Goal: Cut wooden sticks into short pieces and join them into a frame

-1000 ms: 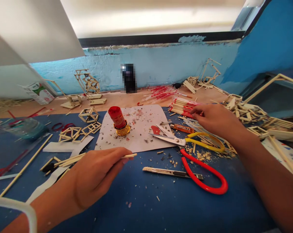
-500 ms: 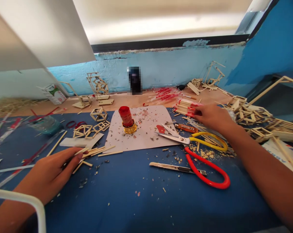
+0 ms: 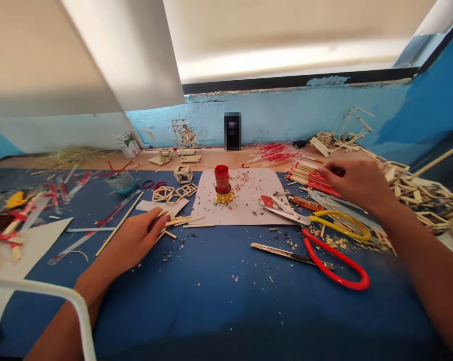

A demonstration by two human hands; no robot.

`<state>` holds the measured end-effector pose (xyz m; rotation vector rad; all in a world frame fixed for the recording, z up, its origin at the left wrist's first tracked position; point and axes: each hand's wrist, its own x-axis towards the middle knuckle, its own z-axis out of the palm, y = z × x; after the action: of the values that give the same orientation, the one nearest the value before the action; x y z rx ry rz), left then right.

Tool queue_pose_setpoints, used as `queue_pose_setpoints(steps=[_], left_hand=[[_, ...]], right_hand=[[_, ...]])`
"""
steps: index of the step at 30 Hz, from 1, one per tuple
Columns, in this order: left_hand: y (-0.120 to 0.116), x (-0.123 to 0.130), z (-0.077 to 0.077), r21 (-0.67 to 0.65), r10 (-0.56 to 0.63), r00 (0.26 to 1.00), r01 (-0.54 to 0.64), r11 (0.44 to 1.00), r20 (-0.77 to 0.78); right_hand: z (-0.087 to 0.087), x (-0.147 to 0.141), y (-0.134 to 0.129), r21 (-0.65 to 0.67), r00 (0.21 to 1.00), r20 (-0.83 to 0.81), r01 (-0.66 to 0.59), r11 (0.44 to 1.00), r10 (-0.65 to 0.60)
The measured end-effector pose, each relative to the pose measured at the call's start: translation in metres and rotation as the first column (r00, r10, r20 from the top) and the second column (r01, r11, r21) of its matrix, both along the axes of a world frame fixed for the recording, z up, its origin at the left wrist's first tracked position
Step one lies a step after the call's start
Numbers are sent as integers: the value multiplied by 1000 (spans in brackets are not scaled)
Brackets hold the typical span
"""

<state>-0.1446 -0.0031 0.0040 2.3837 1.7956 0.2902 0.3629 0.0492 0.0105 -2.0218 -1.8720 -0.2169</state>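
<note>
And it's both hands out over the blue tabletop [image 3: 211,301]! My left hand [image 3: 134,240] is down at the loose wooden sticks [image 3: 181,220], fingers curled in toward the thumb, with a pale stick end showing right at the fingertips; whether I'm pinching it or only touching, I can't tell. The sticks fan out just beyond, a few reaching the near edge of the white sheet [image 3: 241,215].

Across to the right, my right hand [image 3: 365,185] is at the bundle of red-marked sticks [image 3: 307,175], thumb and forefinger close together by its edge, the other fingers bent; again, I can't tell if anything is gripped. The bundle lies beyond the orange tube [image 3: 305,202] and just right of the white sheet.

Centre stage, a red cylinder [image 3: 222,178] stands in its gold base on that sheet, dark bits scattered around it. The scissors [image 3: 305,219] lie with blades apart, points over the paper, the red handle crossing the utility knife [image 3: 282,252]. Pale shavings [image 3: 327,239] litter the tabletop between the handles. Little stick frames [image 3: 183,174] sit beyond my left hand!
</note>
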Motion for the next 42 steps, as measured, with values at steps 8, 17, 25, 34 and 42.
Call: queue_pose_setpoints(steps=[8, 17, 25, 34, 42], left_hand=[[38, 16, 14, -125, -227, 970, 216, 968, -86], [11, 4, 5, -127, -299, 953, 292, 948, -41], [2, 3, 1, -160, -259, 965, 262, 952, 40], [0, -2, 1, -137, -275, 952, 293, 946, 133], [0, -9, 1, -21, -149, 979, 154, 988, 138]], right_hand=[[28, -91, -41, -145, 693, -145, -721, 678, 706], [4, -195, -46, -250, 452, -82, -872, 421, 888], [-18, -240, -18, -239, 498, -132, -855, 461, 857], [-22, -245, -13, -231, 441, -241, -891, 390, 865], [-23, -248, -9, -241, 426, -302, -900, 364, 853]])
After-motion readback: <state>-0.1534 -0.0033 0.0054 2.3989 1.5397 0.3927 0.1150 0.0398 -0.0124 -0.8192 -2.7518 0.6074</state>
